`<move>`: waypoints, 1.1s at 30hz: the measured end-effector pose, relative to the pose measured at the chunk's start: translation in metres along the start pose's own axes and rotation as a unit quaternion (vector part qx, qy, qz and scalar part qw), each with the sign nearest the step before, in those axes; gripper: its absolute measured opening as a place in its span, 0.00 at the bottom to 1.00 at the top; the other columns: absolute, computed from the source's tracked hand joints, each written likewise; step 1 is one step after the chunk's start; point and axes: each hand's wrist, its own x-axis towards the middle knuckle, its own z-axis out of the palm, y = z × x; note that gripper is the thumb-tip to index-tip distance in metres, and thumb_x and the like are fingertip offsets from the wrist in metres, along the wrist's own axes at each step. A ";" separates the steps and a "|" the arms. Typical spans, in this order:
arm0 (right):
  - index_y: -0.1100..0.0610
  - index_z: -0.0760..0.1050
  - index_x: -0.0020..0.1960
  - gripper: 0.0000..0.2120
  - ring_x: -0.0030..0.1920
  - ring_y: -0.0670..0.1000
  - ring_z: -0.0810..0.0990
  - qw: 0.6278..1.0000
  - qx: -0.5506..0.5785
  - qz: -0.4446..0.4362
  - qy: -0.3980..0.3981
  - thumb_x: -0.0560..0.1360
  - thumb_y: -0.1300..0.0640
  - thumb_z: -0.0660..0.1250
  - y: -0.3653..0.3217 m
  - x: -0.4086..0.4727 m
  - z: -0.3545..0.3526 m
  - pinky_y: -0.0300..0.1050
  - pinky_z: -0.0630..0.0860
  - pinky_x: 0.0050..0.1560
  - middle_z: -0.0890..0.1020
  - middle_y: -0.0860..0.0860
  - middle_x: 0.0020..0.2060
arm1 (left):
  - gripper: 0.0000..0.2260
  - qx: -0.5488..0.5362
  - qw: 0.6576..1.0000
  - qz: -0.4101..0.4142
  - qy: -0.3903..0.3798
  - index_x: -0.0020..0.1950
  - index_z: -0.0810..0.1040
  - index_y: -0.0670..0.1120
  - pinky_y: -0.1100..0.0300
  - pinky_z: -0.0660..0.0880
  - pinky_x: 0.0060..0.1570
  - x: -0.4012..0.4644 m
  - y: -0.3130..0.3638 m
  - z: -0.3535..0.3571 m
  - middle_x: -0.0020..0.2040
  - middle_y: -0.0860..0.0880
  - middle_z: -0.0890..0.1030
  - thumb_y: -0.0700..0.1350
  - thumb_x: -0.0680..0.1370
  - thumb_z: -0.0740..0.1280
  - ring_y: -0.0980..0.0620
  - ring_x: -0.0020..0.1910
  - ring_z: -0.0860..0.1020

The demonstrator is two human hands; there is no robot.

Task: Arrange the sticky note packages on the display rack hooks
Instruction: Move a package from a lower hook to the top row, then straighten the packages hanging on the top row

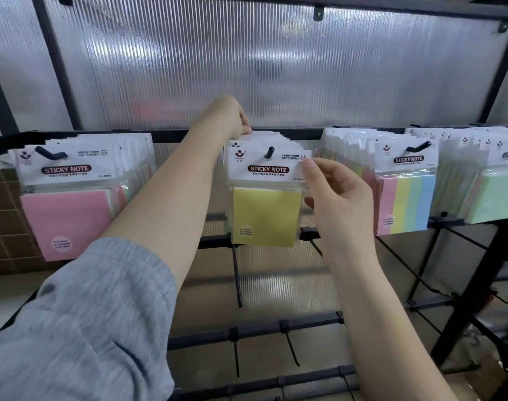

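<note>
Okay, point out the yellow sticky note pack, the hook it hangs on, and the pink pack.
yellow sticky note pack (266,217): head view, on the yellow pad's face.
hook (269,153): head view, on the black tip above the red label.
pink pack (66,219): head view, on the pink pad's face.

2 hands (328,204), 4 pkg stacks (265,192)

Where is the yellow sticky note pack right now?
In the head view, the yellow sticky note package hangs at the front of the middle hook, between the pink package on the left and the multicolour striped package on the right.
</note>
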 end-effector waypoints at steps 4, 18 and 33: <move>0.48 0.79 0.41 0.06 0.36 0.35 0.78 1.000 -0.006 0.005 0.002 0.76 0.55 0.67 -0.002 -0.002 0.000 0.31 0.76 0.40 0.81 0.38 0.32 | 0.09 0.026 1.000 -0.005 -0.007 0.55 0.81 0.43 0.58 0.69 0.49 -0.001 0.001 0.000 0.56 0.46 0.80 0.43 0.78 0.66 0.47 0.56 0.76; 0.51 0.78 0.54 0.08 0.49 0.47 0.79 0.997 -0.026 -0.031 0.065 0.75 0.57 0.70 -0.002 -0.013 0.003 0.39 0.77 0.47 0.81 0.50 0.49 | 0.03 -0.049 0.997 0.043 0.040 0.49 0.80 0.47 0.61 0.69 0.47 -0.037 -0.007 -0.023 0.47 0.52 0.78 0.44 0.77 0.67 0.54 0.47 0.75; 0.54 0.80 0.45 0.05 0.40 0.41 0.76 0.998 -0.032 -0.059 -0.013 0.74 0.62 0.68 -0.012 -0.054 0.039 0.34 0.73 0.45 0.81 0.45 0.38 | 0.03 0.003 0.958 -0.005 0.285 0.45 0.76 0.52 0.70 0.65 0.37 -0.175 -0.064 -0.068 0.39 0.56 0.75 0.44 0.77 0.65 0.60 0.37 0.73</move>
